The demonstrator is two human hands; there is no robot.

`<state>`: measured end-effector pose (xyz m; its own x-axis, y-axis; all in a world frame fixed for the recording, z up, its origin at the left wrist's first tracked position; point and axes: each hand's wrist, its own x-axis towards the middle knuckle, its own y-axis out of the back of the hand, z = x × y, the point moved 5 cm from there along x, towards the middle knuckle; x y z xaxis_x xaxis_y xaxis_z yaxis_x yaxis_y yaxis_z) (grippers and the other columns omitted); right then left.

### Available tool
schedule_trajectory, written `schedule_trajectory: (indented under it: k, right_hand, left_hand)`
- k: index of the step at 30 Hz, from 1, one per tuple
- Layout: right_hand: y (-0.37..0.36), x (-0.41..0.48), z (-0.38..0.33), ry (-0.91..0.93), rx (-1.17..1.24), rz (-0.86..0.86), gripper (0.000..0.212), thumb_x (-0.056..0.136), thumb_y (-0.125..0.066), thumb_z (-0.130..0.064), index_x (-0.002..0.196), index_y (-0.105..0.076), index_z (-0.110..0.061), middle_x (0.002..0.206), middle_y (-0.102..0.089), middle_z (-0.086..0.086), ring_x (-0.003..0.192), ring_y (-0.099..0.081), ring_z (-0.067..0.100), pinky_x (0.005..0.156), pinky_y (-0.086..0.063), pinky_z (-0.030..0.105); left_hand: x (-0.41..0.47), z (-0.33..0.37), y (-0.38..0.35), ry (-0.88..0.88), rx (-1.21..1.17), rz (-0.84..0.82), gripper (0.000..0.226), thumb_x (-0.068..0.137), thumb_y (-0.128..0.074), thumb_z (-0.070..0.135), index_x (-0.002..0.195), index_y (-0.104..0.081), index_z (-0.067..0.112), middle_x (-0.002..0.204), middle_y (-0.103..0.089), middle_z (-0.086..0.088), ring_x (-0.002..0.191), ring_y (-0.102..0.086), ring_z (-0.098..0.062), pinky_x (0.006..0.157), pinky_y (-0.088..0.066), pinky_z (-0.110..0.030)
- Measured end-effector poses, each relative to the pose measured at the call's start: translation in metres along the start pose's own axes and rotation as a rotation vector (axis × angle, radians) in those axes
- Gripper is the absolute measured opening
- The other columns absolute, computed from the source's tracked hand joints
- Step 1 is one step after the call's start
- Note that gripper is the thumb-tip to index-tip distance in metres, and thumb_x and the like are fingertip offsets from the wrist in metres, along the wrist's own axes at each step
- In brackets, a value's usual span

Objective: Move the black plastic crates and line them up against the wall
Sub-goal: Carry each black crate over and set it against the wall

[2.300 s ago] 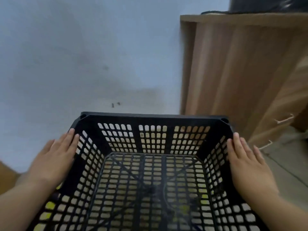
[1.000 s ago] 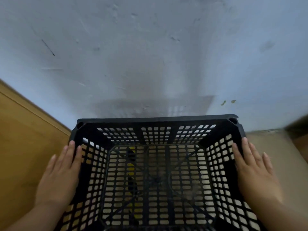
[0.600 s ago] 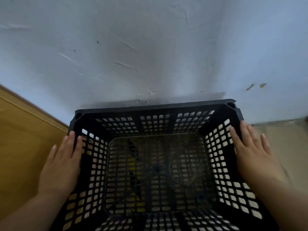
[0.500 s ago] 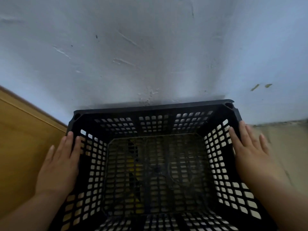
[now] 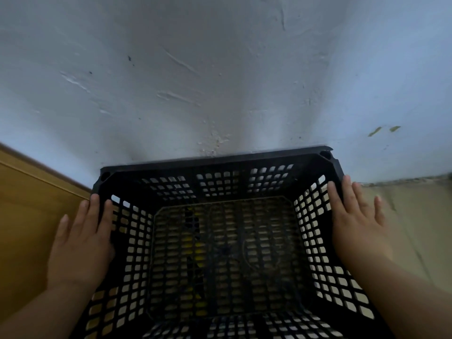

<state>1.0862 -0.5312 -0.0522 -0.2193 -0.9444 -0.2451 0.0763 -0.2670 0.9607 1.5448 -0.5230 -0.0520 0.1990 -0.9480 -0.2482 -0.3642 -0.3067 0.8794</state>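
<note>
At the centre of the view, one black plastic crate [image 5: 220, 161] sits open side up, its lattice walls and gridded base fully visible from above. Its far rim runs along the foot of the pale plastered wall [image 5: 220, 69] at 12 o'clock, with a thin shadow between them; whether rim and wall actually touch cannot be told.

Two bare hands hold the crate, one on each side. At 9 o'clock the left hand [image 5: 80, 243] lies flat over the left rim, with the fingers straight and close together and pointing toward the wall. The thumb side sits on the rim's inner edge. At 3 o'clock the right hand [image 5: 359, 231] presses flat on the right rim and outer side. Its fingers are straight and slightly fanned, curled round nothing.

One wooden panel [image 5: 27, 216] fills the area from 8 to 9 o'clock, just beside the crate's left wall. Beige floor [image 5: 415, 228] shows at 3 to 4 o'clock. Two small olive marks [image 5: 374, 131] sit on the wall at 2 o'clock. Yellow patches [image 5: 189, 245] show through the crate's base holes, left of its middle; what they belong to cannot be made out.
</note>
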Motion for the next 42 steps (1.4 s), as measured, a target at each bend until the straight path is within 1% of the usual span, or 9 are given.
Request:
schedule_trajectory:
  k: [5,11,15,19,21,23,27,33,42]
  right_hand:
    - [0.048,-0.015,-0.012,0.010,0.117,0.060,0.079,0.095,-0.035,-0.029,0.136,0.033,-0.025,0.140,0.043,-0.003,0.127,0.039,0.010,0.093,0.039,0.034]
    - [0.127,-0.065,0.002,-0.064,0.303,0.107,0.072,0.096,-0.022,-0.047,0.130,0.039,-0.030,0.136,0.047,-0.005,0.124,0.042,0.008,0.095,0.036,0.036]
    - [0.170,-0.104,0.031,-0.151,0.417,0.128,0.064,0.095,-0.009,-0.050,0.123,0.046,-0.033,0.136,0.049,-0.006,0.121,0.047,0.009,0.098,0.035,0.038]
    - [0.209,-0.154,0.086,-0.357,0.426,0.299,0.064,0.084,-0.002,-0.050,0.140,0.024,-0.032,0.149,0.028,-0.003,0.136,0.033,0.011,0.109,0.024,0.042]
    - [0.220,-0.180,0.124,-0.440,0.417,0.312,0.064,0.081,0.006,-0.051,0.135,0.033,-0.033,0.143,0.039,-0.005,0.128,0.044,0.008,0.105,0.030,0.041]
    - [0.226,-0.208,0.163,-0.557,0.440,0.319,0.063,0.081,0.005,-0.051,0.136,0.031,-0.033,0.143,0.038,-0.006,0.130,0.041,0.008,0.105,0.030,0.041]
    - [0.235,-0.278,0.246,-0.818,0.375,0.472,0.065,0.086,-0.031,-0.047,0.147,-0.020,-0.025,0.152,-0.021,0.004,0.140,-0.018,0.017,0.113,-0.004,0.046]
    - [0.214,-0.388,0.372,-1.078,0.306,0.526,0.067,0.085,-0.034,-0.048,0.145,-0.020,-0.023,0.152,-0.020,0.004,0.140,-0.014,0.015,0.112,-0.001,0.044]
    - [0.129,-0.617,0.557,-1.451,0.167,0.505,0.068,0.083,-0.036,-0.046,0.145,-0.027,-0.020,0.151,-0.018,0.005,0.140,-0.019,0.017,0.111,-0.002,0.045]
  left_hand:
    - [-0.009,0.030,0.065,-0.071,-0.109,0.161,0.093,0.084,-0.052,0.048,0.143,0.012,0.016,0.153,0.014,-0.007,0.142,0.010,-0.020,0.103,0.031,-0.030]
    - [-0.047,0.091,0.183,-0.214,-0.280,0.285,0.076,0.092,-0.024,0.054,0.147,0.008,0.012,0.156,0.013,-0.010,0.144,0.008,-0.024,0.116,0.002,-0.041]
    - [-0.090,0.153,0.264,-0.387,-0.382,0.311,0.071,0.092,-0.011,0.054,0.146,0.017,0.016,0.152,0.027,-0.006,0.141,0.021,-0.019,0.114,0.009,-0.037]
    - [-0.142,0.208,0.338,-0.571,-0.406,0.398,0.068,0.085,0.010,0.059,0.137,0.030,0.019,0.140,0.041,-0.001,0.130,0.034,-0.012,0.109,0.019,-0.035]
    - [-0.171,0.234,0.369,-0.656,-0.423,0.426,0.068,0.082,0.017,0.060,0.134,0.032,0.020,0.139,0.042,0.000,0.128,0.035,-0.011,0.107,0.024,-0.034]
    - [-0.204,0.262,0.398,-0.753,-0.444,0.483,0.070,0.082,0.014,0.060,0.138,0.026,0.020,0.142,0.037,-0.001,0.131,0.031,-0.011,0.106,0.024,-0.033]
    - [-0.286,0.326,0.440,-0.969,-0.452,0.515,0.076,0.075,0.010,0.060,0.137,0.022,0.017,0.145,0.030,-0.001,0.133,0.024,-0.010,0.107,0.019,-0.033]
    - [-0.434,0.429,0.467,-1.271,-0.365,0.551,0.072,0.082,-0.031,0.050,0.133,-0.046,0.002,0.143,-0.040,-0.016,0.128,-0.045,-0.032,0.104,-0.016,-0.042]
    - [-0.706,0.566,0.447,-1.630,-0.302,0.574,0.074,0.081,-0.033,0.051,0.137,-0.041,0.005,0.147,-0.037,-0.013,0.134,-0.024,-0.022,0.112,0.003,-0.032]
